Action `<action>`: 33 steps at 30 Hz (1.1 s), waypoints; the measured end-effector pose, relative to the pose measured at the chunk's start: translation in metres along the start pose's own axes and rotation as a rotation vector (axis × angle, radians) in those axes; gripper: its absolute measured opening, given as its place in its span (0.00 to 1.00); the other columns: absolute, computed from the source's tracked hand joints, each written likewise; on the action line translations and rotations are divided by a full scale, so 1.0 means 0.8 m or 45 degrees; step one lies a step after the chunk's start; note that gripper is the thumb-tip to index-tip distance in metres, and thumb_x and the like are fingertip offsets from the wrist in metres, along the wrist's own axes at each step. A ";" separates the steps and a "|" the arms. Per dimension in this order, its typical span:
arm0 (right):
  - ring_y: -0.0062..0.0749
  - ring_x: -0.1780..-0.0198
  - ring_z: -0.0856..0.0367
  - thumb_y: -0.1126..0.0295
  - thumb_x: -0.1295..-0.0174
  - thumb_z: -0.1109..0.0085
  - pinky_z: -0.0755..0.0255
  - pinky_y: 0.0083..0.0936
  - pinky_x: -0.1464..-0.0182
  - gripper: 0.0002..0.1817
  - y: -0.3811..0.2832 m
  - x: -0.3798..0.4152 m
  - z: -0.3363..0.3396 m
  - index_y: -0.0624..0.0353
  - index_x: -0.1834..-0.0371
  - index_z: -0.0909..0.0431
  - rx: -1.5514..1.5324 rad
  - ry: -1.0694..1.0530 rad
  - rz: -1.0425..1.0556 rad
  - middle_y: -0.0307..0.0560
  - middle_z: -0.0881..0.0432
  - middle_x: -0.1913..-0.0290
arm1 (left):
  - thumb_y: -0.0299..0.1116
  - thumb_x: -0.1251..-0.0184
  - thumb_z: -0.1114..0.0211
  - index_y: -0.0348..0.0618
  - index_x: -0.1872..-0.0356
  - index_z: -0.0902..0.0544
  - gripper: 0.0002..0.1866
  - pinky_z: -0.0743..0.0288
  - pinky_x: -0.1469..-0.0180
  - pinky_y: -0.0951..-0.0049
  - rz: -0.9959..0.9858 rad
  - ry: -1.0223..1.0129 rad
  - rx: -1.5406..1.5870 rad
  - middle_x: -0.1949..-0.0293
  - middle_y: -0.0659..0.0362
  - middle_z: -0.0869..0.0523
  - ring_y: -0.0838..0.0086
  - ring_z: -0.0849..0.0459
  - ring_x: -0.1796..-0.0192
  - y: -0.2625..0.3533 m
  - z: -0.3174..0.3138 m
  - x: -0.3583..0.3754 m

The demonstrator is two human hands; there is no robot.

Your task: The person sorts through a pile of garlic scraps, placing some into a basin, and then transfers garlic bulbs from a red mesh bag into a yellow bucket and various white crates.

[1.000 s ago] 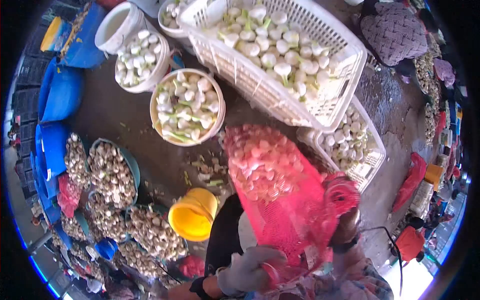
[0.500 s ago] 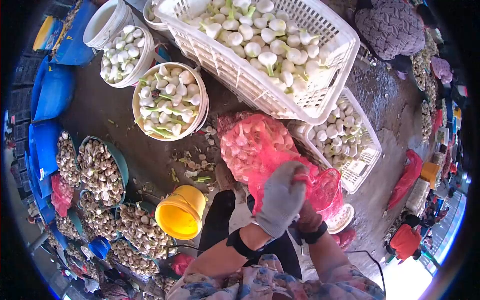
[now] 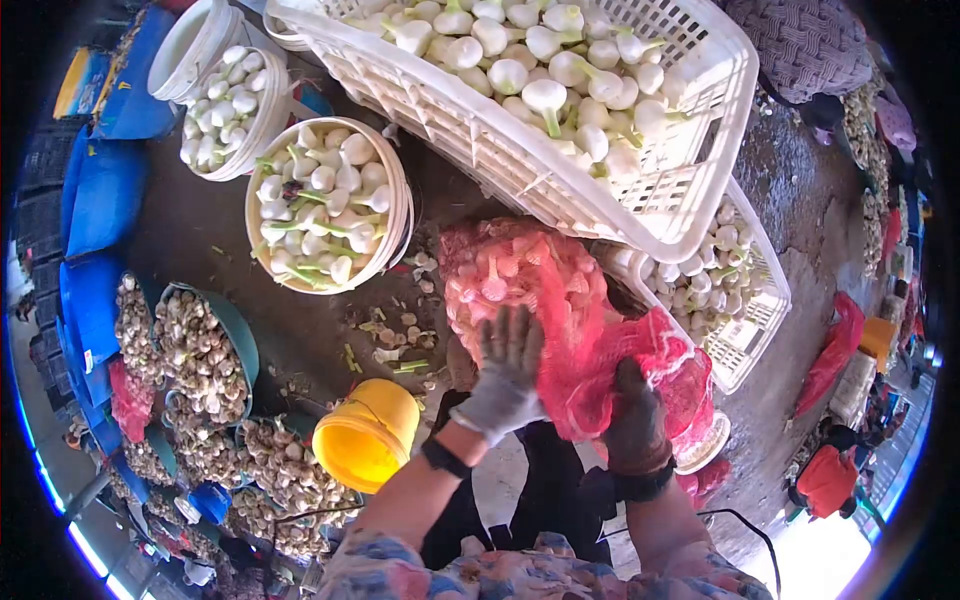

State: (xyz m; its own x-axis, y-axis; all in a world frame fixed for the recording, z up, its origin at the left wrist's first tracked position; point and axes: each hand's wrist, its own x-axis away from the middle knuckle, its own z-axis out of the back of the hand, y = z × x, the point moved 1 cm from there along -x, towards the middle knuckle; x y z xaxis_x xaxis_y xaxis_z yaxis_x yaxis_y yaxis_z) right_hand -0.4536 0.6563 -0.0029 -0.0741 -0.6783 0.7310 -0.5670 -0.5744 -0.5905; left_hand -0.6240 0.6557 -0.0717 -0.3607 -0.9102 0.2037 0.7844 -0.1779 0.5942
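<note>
A red mesh bag (image 3: pixel 495 280) packed with peeled garlic bulbs stands on the floor before me, its loose upper netting pulled toward my right side. My left hand (image 3: pixel 508 375), in a grey glove with a darker palm side, is open, fingers stretched out at the near left side of the bag. My right hand (image 3: pixel 637 420), in a dark, soiled glove, is closed on the gathered netting; part of its grip is hidden by the mesh. Beyond the bag stands a large white crate (image 3: pixel 480 125) of trimmed garlic bulbs.
Another white crate (image 3: pixel 770 300) of garlic is at the right. A white bucket (image 3: pixel 400 225) of bulbs stands left of the bag, with a yellow bucket (image 3: pixel 395 405) nearer me. Scraps litter the floor. Untrimmed garlic piles (image 3: pixel 200 340) and blue barrels (image 3: pixel 105 200) line the left.
My hands were together at the bag's neck. My left hand has come off it, moved left and spread its fingers; my right hand now shows, holding the netting. The view has shifted slightly.
</note>
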 end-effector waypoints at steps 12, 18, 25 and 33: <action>0.36 0.45 0.24 0.68 0.32 0.48 0.28 0.36 0.45 0.19 0.014 -0.001 0.042 0.55 0.39 0.32 0.949 -0.077 0.228 0.44 0.24 0.46 | 0.43 0.49 0.34 0.40 0.37 0.33 0.37 0.38 0.38 0.50 -0.352 0.155 0.678 0.42 0.50 0.26 0.60 0.25 0.44 0.008 -0.012 -0.046; 0.43 0.55 0.20 0.70 0.45 0.38 0.27 0.42 0.50 0.17 -0.022 -0.001 0.004 0.56 0.51 0.24 1.900 0.018 0.687 0.51 0.19 0.56 | 0.44 0.46 0.35 0.50 0.38 0.29 0.32 0.41 0.37 0.43 -0.383 -0.161 0.339 0.38 0.48 0.29 0.47 0.32 0.38 -0.011 -0.012 -0.073; 0.43 0.38 0.28 0.53 0.40 0.38 0.34 0.44 0.36 0.35 0.015 -0.026 0.003 0.54 0.33 0.38 0.351 -0.039 0.136 0.46 0.28 0.38 | 0.47 0.48 0.32 0.51 0.39 0.31 0.34 0.46 0.33 0.45 -0.622 -0.140 0.812 0.40 0.49 0.27 0.54 0.31 0.35 -0.040 -0.074 -0.098; 0.37 0.40 0.28 0.72 0.35 0.47 0.32 0.34 0.39 0.27 -0.005 -0.072 0.028 0.63 0.33 0.37 0.121 0.151 0.660 0.50 0.28 0.40 | 0.46 0.47 0.31 0.50 0.51 0.18 0.22 0.45 0.35 0.45 -0.653 -0.534 0.466 0.41 0.52 0.26 0.56 0.33 0.34 -0.067 -0.090 -0.111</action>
State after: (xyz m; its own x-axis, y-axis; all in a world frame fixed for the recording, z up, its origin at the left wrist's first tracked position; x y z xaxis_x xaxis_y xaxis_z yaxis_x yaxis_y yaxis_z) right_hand -0.4285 0.6870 -0.0505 -0.4197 -0.8306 0.3659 -0.3551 -0.2207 -0.9084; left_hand -0.5975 0.7189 -0.1775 -0.8544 -0.5152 0.0673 0.2751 -0.3387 0.8998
